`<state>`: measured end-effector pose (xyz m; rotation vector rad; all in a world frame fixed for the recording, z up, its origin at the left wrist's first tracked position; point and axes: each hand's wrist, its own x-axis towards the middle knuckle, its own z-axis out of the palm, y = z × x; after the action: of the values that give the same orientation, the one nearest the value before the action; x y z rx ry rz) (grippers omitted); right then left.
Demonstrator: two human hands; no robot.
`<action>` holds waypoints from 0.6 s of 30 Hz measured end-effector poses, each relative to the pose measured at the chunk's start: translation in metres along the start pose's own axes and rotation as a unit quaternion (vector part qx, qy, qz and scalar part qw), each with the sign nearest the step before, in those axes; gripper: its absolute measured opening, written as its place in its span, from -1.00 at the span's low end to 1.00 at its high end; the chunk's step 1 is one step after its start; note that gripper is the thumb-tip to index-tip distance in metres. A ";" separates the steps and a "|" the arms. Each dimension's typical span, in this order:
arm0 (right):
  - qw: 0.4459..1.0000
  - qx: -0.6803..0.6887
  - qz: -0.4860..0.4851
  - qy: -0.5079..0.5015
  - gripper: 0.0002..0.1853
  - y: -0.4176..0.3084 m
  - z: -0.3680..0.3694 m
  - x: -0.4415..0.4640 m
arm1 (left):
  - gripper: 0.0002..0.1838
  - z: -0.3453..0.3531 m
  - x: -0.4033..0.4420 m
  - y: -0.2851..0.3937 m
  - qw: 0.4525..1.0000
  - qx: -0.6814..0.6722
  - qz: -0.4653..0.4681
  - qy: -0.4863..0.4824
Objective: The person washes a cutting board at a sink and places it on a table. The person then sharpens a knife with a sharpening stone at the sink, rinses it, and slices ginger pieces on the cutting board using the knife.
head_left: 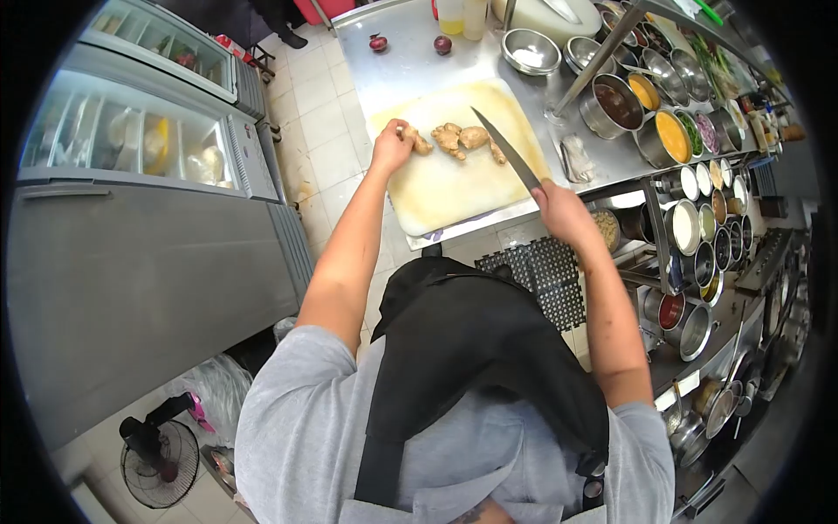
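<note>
My left hand [393,144] is closed on a piece of ginger [419,141] at the left side of the cutting board [454,188]. In my right hand [561,211] is the handle of a long kitchen knife [511,155], its blade pointing up and left over the board's right part. Between the two hands lie more knobbly ginger pieces [448,140], with a rounder one [474,137] beside them. A small piece [497,153] sits close to the blade. The knife's contact with that piece cannot be made out.
Two red onions [443,44] rest on the steel table [349,52] beyond the board. Metal bowls [531,52] and pots of sauce [613,106] crowd the right. A folded cloth [577,159] lies right of the board. A glass-door fridge [131,140] stands left.
</note>
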<state>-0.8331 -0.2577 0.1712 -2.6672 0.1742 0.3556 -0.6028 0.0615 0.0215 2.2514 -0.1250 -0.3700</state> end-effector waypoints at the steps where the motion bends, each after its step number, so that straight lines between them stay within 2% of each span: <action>1: 0.998 0.049 0.018 0.022 -0.65 0.005 0.011 -0.014 | -0.48 0.008 0.017 -0.007 0.997 0.020 0.057 0.052; 2: 0.996 0.074 0.039 0.039 -0.65 0.009 0.022 -0.026 | -0.45 0.008 0.018 -0.001 0.988 0.042 0.113 0.102; 4: 0.987 0.132 0.062 0.075 -0.66 0.016 0.041 -0.050 | -0.40 0.006 0.024 0.015 0.993 0.010 0.100 0.057; 5: 0.986 0.134 0.064 0.076 -0.66 0.022 0.053 -0.060 | -0.36 0.005 0.027 0.023 0.972 0.128 0.192 0.046; 6: 0.983 0.138 0.085 0.085 -0.66 0.028 0.065 -0.069 | -0.32 0.005 0.031 0.032 0.928 0.244 0.280 0.034; 7: 0.979 0.144 0.106 0.094 -0.66 0.034 0.074 -0.076 | -0.28 0.001 0.021 0.056 0.898 0.315 0.301 -0.053; 8: 0.978 0.147 0.111 0.094 -0.66 0.038 0.077 -0.083 | -0.28 0.004 0.021 0.063 0.897 0.317 0.302 -0.058; 10: 0.976 0.167 0.114 0.080 -0.66 0.042 0.084 -0.097 | -0.31 0.011 0.016 0.070 0.830 0.389 0.340 -0.212; 12: 0.975 0.169 0.114 0.085 -0.67 0.044 0.086 -0.106 | -0.36 0.017 0.011 0.070 0.837 0.387 0.334 -0.194; 14: 0.975 0.169 0.125 0.071 -0.67 0.042 0.086 -0.110 | -0.40 0.010 -0.017 0.087 0.865 0.386 0.221 -0.235; 18: 0.981 0.159 0.084 0.071 -0.67 0.043 0.091 -0.109 | -0.41 0.022 -0.059 0.067 0.895 0.346 0.213 -0.187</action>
<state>-0.9652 -0.2490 0.1049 -2.3653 0.4618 0.1719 -0.6634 0.0144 0.0724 2.7081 -1.0854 -0.5783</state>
